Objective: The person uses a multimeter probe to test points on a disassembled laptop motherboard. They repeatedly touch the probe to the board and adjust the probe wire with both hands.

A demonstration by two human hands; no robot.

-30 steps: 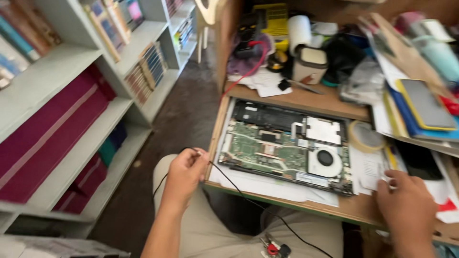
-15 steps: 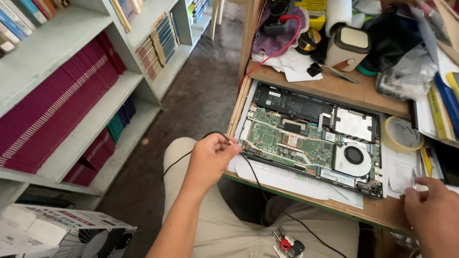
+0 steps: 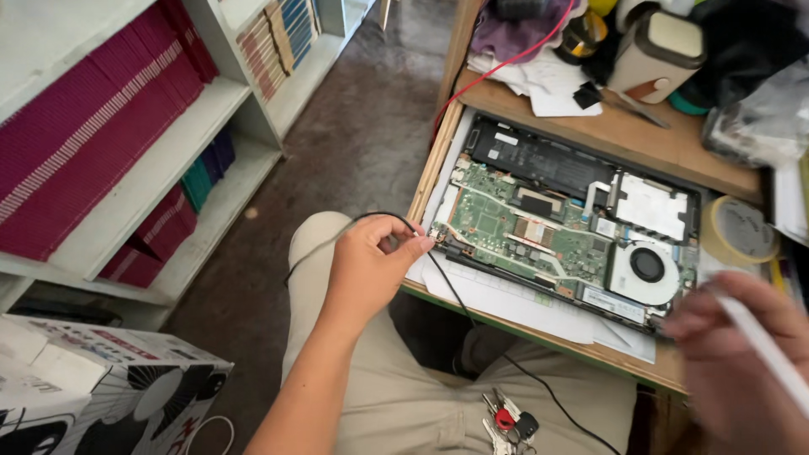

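On the counter (image 3: pixel 607 135) lies the opened laptop (image 3: pixel 565 223). The left hand (image 3: pixel 366 270) pinches a black cable (image 3: pixel 447 278) at its left corner; the right hand (image 3: pixel 733 354) grips a white pen (image 3: pixel 763 345). Plugging seems under way and needs careful alignment.

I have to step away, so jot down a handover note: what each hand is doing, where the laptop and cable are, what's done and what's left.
Left hand: pinching a thin black cable at the left edge of the opened laptop.
Right hand: at the laptop's front right corner, holding a white pen-like tool; blurred.
Laptop lies on the wooden desk, bottom cover off, motherboard and fan exposed.
Done: cover removed. Left: cable not clearly plugged in; cover not yet refitted.
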